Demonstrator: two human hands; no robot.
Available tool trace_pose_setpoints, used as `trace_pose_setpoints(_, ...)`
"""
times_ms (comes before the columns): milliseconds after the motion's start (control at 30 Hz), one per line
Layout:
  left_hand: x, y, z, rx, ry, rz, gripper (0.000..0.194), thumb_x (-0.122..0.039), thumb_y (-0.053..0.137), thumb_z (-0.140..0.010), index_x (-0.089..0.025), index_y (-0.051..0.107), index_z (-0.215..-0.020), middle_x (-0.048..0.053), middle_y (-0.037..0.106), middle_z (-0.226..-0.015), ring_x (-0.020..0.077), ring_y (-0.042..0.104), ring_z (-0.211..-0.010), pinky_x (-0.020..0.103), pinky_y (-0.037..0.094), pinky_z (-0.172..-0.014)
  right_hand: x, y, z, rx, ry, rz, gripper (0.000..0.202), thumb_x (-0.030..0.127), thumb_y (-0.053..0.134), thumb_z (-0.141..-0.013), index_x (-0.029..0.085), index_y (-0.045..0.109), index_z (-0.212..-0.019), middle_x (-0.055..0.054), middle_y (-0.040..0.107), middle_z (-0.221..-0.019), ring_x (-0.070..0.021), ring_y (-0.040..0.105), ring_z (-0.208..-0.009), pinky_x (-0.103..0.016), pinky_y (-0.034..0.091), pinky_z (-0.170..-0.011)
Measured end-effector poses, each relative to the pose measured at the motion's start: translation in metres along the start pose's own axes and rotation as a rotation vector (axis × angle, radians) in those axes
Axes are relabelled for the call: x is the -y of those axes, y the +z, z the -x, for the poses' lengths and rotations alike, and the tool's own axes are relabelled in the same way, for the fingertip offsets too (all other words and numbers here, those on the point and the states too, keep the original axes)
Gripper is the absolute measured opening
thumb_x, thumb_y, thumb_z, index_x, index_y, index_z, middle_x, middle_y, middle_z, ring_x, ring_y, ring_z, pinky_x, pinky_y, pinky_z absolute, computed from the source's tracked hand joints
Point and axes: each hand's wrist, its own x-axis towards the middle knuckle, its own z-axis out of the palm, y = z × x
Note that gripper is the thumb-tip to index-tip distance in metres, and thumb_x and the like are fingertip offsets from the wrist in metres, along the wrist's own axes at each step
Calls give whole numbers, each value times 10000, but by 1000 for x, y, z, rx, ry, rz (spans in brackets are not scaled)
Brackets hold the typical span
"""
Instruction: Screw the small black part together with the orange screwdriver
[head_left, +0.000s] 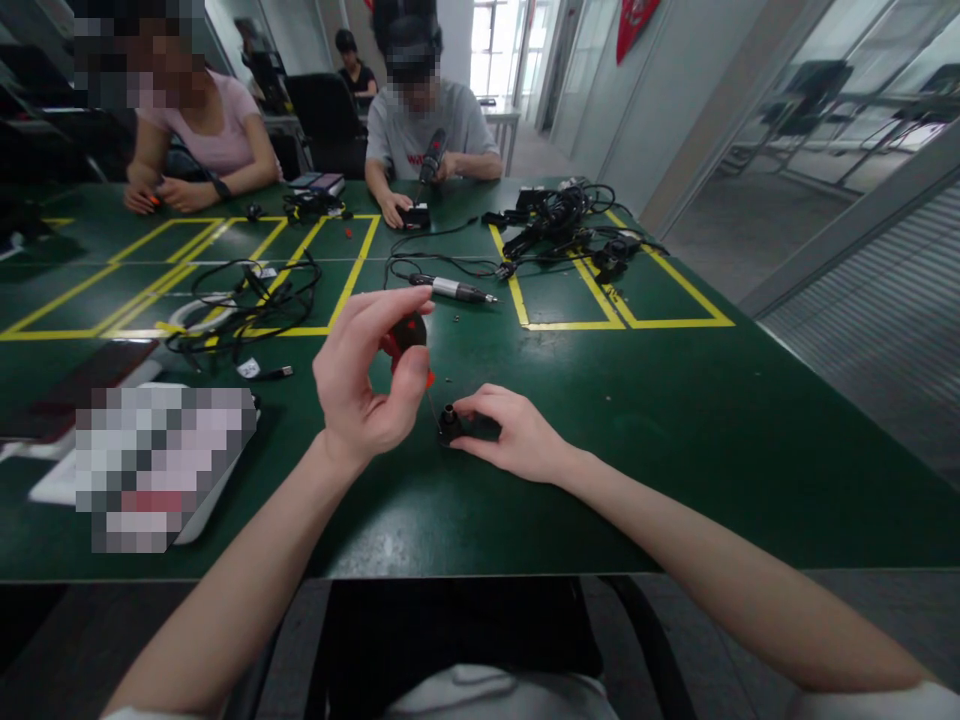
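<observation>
Head camera view: on a green tabletop (pixel 675 430), a person's two bare hands work close together. The left hand (pixel 367 380) has its grip curled around the red-and-black handle of a screwdriver (pixel 409 335), fingers over the top, thumb along the near side. The thin shaft slants down and to the right, ending at the left side of a small black part (pixel 449 430). Whether the tip sits in a screw is too small to tell. The right hand (pixel 521 430) pinches that part from its right side, thumb and fingertips steadying it against the tabletop.

To do this well, the shaft probably wants to stand in line with whatever it turns, with gentle downward pressure so the tip does not slip. The right fingertips are best kept firm but clear of the tip. A tiny loose piece (pixel 448 379) lies just beyond the part and could easily be knocked away. Farther off, a silver-and-black pen-shaped tool (pixel 457 290) lies apart from both hands.
</observation>
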Motion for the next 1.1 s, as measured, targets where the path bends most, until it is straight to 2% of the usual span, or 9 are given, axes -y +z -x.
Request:
trace_pose_setpoints(100,-14,-8,-21,176,7,-28,258,-215,558,-1032,-252,695,-1248,64,746,-1108,146,702,-839,249,555,-624,1,3,0,-14,-3,7,240,212,828,-864,174,754,-1089,-91,776,-991,-241,707,-910,-392,571,-853)
trace_pose_setpoints(233,-36,-18,-58,515,-124,-67,54,-291,710,-906,-245,728,-926,29,676,-848,165,646,-705,281,509,-601,2,8,-2,-23,40,36,236,193,789,-859,185,757,-1093,-73,747,-937,-234,685,-852,-387,570,-804)
trace_pose_setpoints(333,-40,-17,-76,668,-183,-114,224,-330,749,-848,-236,644,-674,2,567,-684,173,610,-650,289,472,-629,2,8,-3,-35,55,40,245,175,761,-862,183,753,-1106,-87,757,-972,-251,689,-900,-406,580,-820)
trace_pose_setpoints(467,-36,-11,-84,738,-155,-261,393,-386,660,-899,-213,551,-563,4,473,-578,176,570,-605,292,427,-643,-8,-3,-3,17,-103,24,464,116,684,-849,184,684,-1308,-138,765,-1246,-304,696,-1150,-513,575,-1007)
trace_pose_setpoints(600,-42,-12,-91,819,-203,-451,342,-413,597,-894,-201,616,-627,30,559,-623,201,601,-702,296,432,-690,-30,-15,-12,-4,-115,81,479,104,532,-950,227,658,-1395,-126,689,-1460,-292,655,-1332,-547,546,-1113)
trace_pose_setpoints(700,-50,-14,-97,919,-196,-525,305,-312,489,-895,-184,672,-688,68,668,-754,208,613,-759,309,433,-707,-44,-16,-29,143,-137,162,471,129,524,-988,179,639,-1443,-159,626,-1545,-308,602,-1423,-551,527,-1155)
trace_pose_setpoints(833,-46,-14,-100,950,-187,-514,314,-287,460,-915,-191,706,-745,54,662,-695,191,584,-674,308,398,-671,-48,-14,-41,342,-214,272,458,180,491,-1051,138,612,-1491,-165,543,-1623,-306,543,-1496,-553,452,-1241)
trace_pose_setpoints(933,-42,-11,-100,946,-205,-504,323,-313,464,-958,-199,710,-782,41,630,-629,193,571,-631,311,374,-657,-46,-19,-27,356,-230,348,466,260,472,-1087,96,597,-1505,-189,543,-1609,-298,492,-1534,-536,405,-1283)
trace_pose_setpoints(1100,-45,-9,-101,953,-269,-482,383,-395,441,-1009,-204,689,-789,32,623,-620,193,547,-601,317,358,-654,-43,-43,27,333,-185,421,526,323,476,-1102,182,489,-1608,-138,478,-1662,-296,439,-1566,-586,397,-1279)
